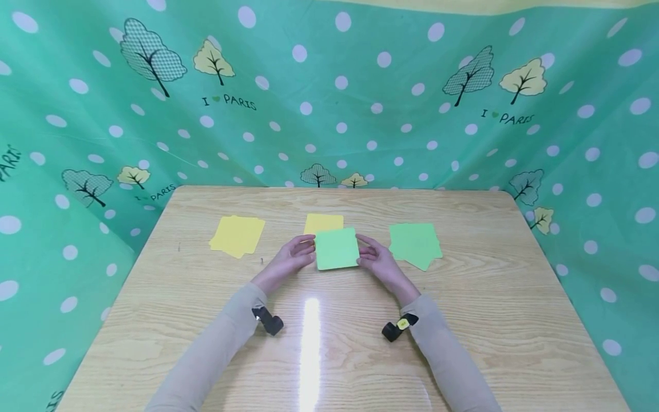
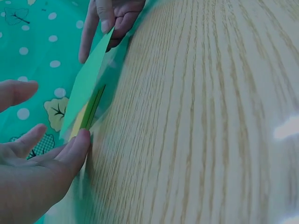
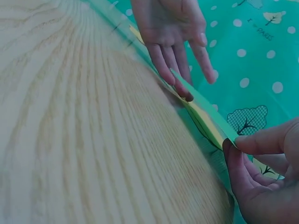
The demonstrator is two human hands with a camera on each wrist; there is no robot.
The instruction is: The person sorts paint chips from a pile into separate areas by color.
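Note:
In the head view, a green square card (image 1: pixel 337 249) is between the two hands, in front of a partly covered yellow card (image 1: pixel 324 222). At its right edge, my right hand (image 1: pixel 379 260) pinches the card between thumb and finger, as the right wrist view shows. My left hand (image 1: pixel 289 262) is at the left edge with fingers spread and thumb apart; its lower fingertips are against or close to the cards. In the left wrist view the green card (image 2: pixel 88 81) stands tilted above the yellow card and other thin card edges, partly hidden.
A fanned pile of yellow cards (image 1: pixel 238 235) lies on the wooden table (image 1: pixel 494 320) at left. On the right is a similar pile of green cards (image 1: pixel 415 242). Polka-dot green cloth (image 1: pixel 340 103) hangs behind and along both sides.

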